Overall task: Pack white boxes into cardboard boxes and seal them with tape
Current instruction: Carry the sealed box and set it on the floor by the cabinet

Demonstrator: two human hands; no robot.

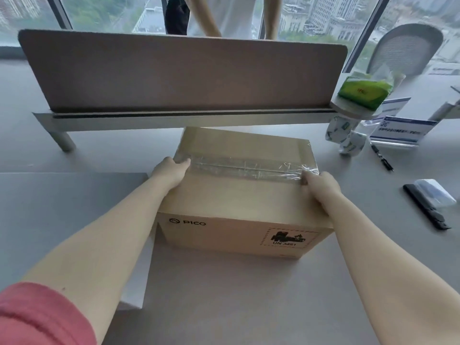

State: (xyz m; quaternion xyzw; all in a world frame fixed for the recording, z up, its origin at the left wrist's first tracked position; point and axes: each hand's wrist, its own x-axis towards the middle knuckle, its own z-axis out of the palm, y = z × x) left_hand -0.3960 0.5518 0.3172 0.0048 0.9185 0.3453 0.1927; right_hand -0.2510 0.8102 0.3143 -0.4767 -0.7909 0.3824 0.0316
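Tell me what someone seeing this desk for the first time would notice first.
The closed cardboard box at the centre of the grey table stands out, with shiny clear tape running along its top seam. The left hand and right hand press on the two ends of that tape. At the far right, a green tissue pack sits beside the brown desk divider.

A grey table (224, 307) carries a brown felt divider screen (184, 73) on a pale metal rail; at its right end a green tissue pack (361, 89) sits on a small round shelf; below it stand printed paper cups (344, 135), beside an acrylic sign holder (403, 130); a black pen (382, 158) lies near; further right a black tool (425, 207); a grey mesh chair (405, 49) stands behind; a person in white (229, 13) by the window
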